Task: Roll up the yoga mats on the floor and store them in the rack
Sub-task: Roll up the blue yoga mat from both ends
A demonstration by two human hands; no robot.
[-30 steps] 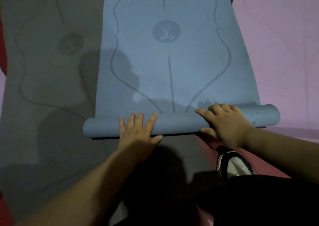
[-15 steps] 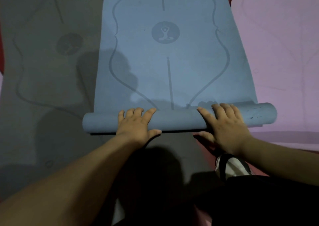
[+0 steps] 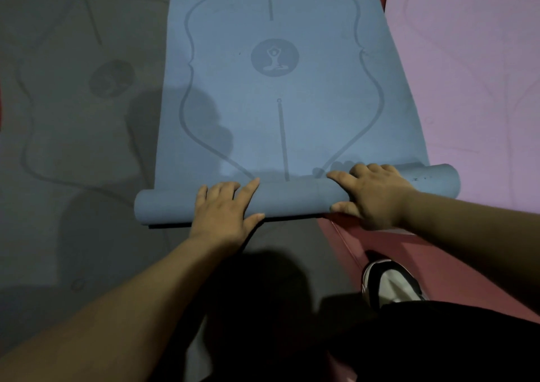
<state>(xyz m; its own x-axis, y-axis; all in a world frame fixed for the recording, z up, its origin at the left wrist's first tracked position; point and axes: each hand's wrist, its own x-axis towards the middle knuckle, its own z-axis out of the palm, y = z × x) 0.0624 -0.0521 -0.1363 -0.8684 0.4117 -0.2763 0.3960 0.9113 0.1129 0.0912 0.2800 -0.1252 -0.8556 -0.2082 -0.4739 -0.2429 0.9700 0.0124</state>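
A blue yoga mat (image 3: 321, 118) with a printed seated figure lies on the floor ahead of me. Its near end is wound into a roll (image 3: 295, 199) lying crosswise. My left hand (image 3: 225, 209) presses on the left half of the roll with its fingers stretched over the top. My right hand (image 3: 374, 194) sits on the right half, fingers wrapped over the far side and thumb along the near edge. No rack is in view.
A grey mat (image 3: 73, 118) lies flat to the left and runs under the roll. A pink mat (image 3: 473, 75) lies flat to the right. Red floor (image 3: 380, 241) shows between them, with my shoe (image 3: 391, 285) on it.
The roll has crept a little further up the blue mat. My left fingers curled briefly and now lie straight again; my right hand kept its hold.
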